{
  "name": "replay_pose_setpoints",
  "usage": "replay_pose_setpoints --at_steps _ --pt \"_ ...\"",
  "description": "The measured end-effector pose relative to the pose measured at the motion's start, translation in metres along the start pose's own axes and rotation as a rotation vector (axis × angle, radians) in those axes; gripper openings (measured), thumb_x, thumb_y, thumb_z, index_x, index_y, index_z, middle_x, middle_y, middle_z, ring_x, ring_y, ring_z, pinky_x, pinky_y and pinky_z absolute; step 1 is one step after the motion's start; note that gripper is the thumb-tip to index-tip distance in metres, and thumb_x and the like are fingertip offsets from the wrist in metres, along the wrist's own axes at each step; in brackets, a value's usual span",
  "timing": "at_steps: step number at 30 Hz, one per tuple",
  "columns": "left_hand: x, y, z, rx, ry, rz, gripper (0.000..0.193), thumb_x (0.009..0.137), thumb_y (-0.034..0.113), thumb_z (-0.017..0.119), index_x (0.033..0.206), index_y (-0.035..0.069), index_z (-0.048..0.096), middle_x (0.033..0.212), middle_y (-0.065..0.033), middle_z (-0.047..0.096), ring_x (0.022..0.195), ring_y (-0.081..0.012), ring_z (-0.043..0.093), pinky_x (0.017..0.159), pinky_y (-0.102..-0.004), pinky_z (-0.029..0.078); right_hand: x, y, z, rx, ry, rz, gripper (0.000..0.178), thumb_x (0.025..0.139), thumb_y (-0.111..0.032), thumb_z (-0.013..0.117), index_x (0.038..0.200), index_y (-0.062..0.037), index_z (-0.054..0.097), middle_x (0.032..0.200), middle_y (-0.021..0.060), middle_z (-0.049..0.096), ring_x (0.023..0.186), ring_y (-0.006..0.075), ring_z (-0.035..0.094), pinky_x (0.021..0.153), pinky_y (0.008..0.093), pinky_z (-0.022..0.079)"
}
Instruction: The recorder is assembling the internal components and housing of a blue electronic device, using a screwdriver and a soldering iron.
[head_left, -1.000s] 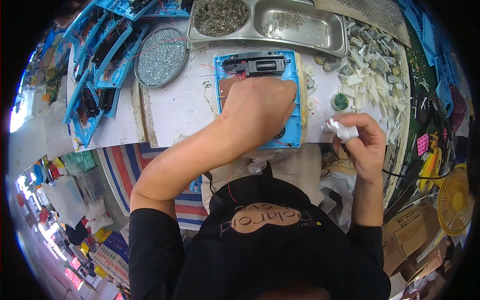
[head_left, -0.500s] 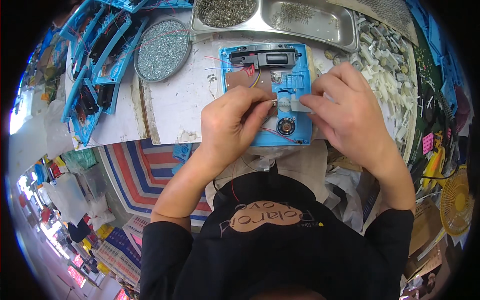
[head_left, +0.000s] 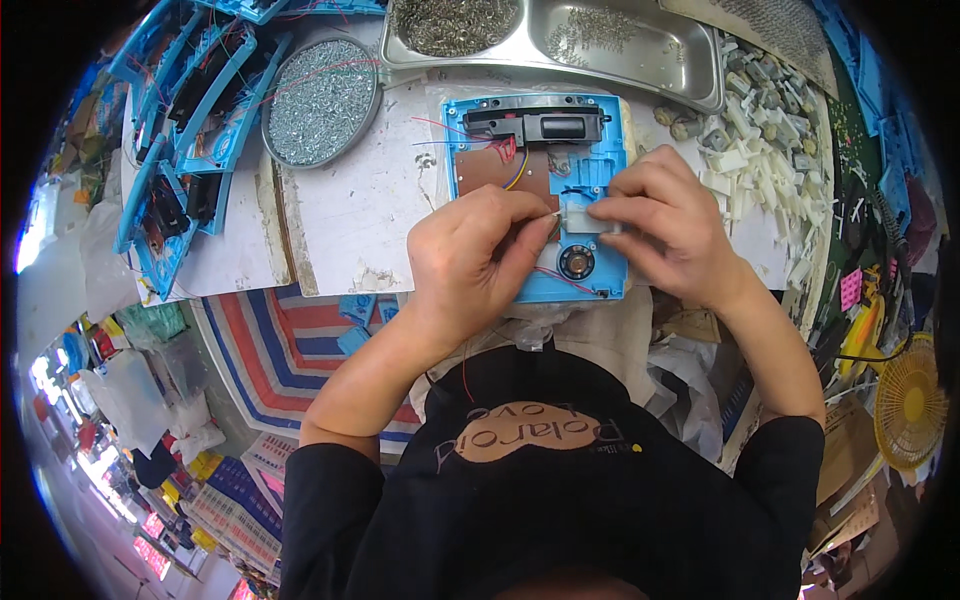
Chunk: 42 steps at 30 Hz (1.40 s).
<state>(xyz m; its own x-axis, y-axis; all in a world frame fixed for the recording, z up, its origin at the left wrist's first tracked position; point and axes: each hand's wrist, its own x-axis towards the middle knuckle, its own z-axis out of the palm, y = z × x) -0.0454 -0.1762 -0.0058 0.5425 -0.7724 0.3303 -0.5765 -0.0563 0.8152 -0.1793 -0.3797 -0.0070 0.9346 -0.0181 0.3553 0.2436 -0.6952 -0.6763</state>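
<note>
A blue plastic housing (head_left: 612,175) lies open-side up on the table in front of me. Inside it sit a brown circuit board (head_left: 476,172), a long black part (head_left: 560,126) along the far edge and a small round speaker (head_left: 576,262) near the front right. My right hand (head_left: 665,225) pinches a translucent white plastic piece (head_left: 584,218) over the housing, just beyond the speaker. At that piece's left edge my left hand (head_left: 480,245) has thumb and forefinger pressed together; a tiny pale tip shows there, too small to name. Thin red and blue wires stick out at the housing's left.
A round dish of small silvery screws (head_left: 320,105) stands at left, beside stacked blue housings (head_left: 190,150) with wires. Beyond is a metal tray (head_left: 655,90) with small metal parts in its compartments. White plastic parts and small motors (head_left: 760,150) are heaped at right.
My right hand has moved the white piece left, over a round white part in the housing that showed before. My left hand has shifted slightly right and nearer me, still pinching.
</note>
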Motion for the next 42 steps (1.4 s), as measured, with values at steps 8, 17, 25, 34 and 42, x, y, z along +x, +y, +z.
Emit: replay_pose_setpoints --at_steps 8,17,25,34,42 --pt "0.001 0.003 -0.001 0.031 -0.063 0.011 0.012 0.083 -0.002 0.077 0.092 0.003 0.07 0.076 -0.0074 0.065 0.055 -0.0163 0.058 0.051 -0.0287 0.045 -0.004 -0.028 0.001 -0.108 0.038 0.208 0.031 0.073 -0.007 0.081 0.103 -0.0054 0.072 0.103 0.0095 0.064 0.09 0.0297 0.058 0.082 0.0387 0.049" --pt "-0.006 0.012 -0.011 -0.036 -0.106 -0.005 0.026 0.081 -0.006 0.075 0.105 -0.001 0.067 0.081 -0.0083 0.066 0.062 -0.0142 0.059 0.055 -0.0257 0.046 -0.093 0.011 -0.097 -0.617 0.365 0.649 0.02 0.079 -0.006 0.071 0.099 -0.0072 0.075 0.093 0.0083 0.068 0.092 0.0286 0.059 0.084 0.0388 0.05" --pt "0.025 0.044 -0.01 0.017 -0.245 0.229 0.027 0.078 -0.008 0.075 0.103 -0.001 0.068 0.083 -0.0114 0.069 0.063 -0.0188 0.064 0.055 -0.028 0.05 -0.056 0.068 -0.124 -0.75 0.362 0.571 0.032 0.082 -0.018 0.072 0.111 -0.006 0.073 0.108 0.0102 0.067 0.107 0.0299 0.057 0.095 0.0379 0.046" --pt "0.047 0.061 0.0 0.0 -0.318 0.318 0.022 0.078 -0.006 0.076 0.097 0.002 0.069 0.083 -0.0094 0.069 0.062 -0.0196 0.063 0.055 -0.0305 0.049 -0.06 0.061 -0.106 -0.833 0.344 0.478 0.02 0.076 -0.012 0.073 0.095 -0.0085 0.071 0.102 0.0076 0.064 0.1 0.0309 0.054 0.091 0.0415 0.048" --pt "0.126 0.072 0.058 -0.095 -0.575 0.002 0.021 0.091 0.017 0.076 0.096 -0.002 0.068 0.076 -0.0068 0.066 0.063 -0.0113 0.058 0.057 -0.0286 0.047 -0.045 -0.016 -0.086 -0.403 0.346 0.339 0.027 0.079 -0.014 0.078 0.102 -0.0059 0.069 0.095 0.0114 0.067 0.092 0.0301 0.062 0.086 0.0396 0.05"
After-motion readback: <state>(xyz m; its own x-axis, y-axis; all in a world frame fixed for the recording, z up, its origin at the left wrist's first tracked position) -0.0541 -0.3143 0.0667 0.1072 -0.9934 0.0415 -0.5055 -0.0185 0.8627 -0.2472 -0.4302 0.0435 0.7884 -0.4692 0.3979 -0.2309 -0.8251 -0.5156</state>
